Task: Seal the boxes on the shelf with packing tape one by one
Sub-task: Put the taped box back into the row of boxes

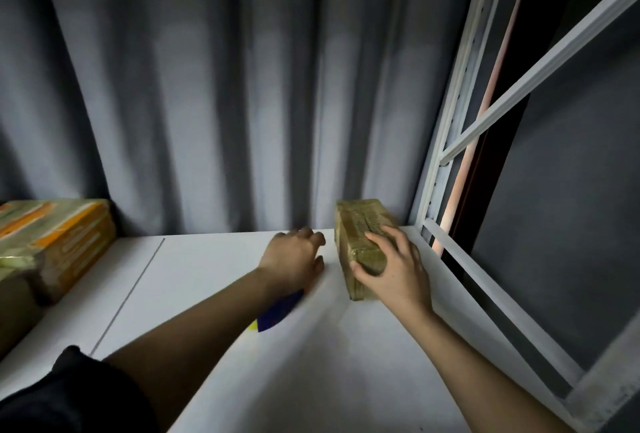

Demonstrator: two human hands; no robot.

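brown cardboard wrapped in glossy tape makes up the small box (pixel 363 242), which lies on the white shelf (pixel 214 280) at centre right of the frame, its long side running away from the camera toward the grey curtain (pixel 207 86) behind. the right hand (pixel 391 268) grips the box's near end, thumb curled against the left side face and the fingers spread over the top and right side, clamped on the cardboard. the box sits close to the white metal upright (pixel 446 142) of the shelf frame at the right edge, with a diagonal brace (pixel 540 76) crossing the upper right of the frame.

the left hand (pixel 294 259) is just to the left of the box, near it but not touching, back of the hand up, fingers bent downward toward the shelf surface; it is motion-blurred, and whether the fingertips close on anything cannot be told. under the left wrist, in the lower middle of the frame, a dark blue object (pixel 277 311) with a bit of yellow at its lower edge shows against the shelf; it is too blurred and hidden to identify. a black sleeve (pixel 69 394) covers the left upper arm at the lower left corner.

at the left edge of the frame a larger box (pixel 59 242) with orange patches rests on the shelf, well apart from the small one, also glossy with tape.
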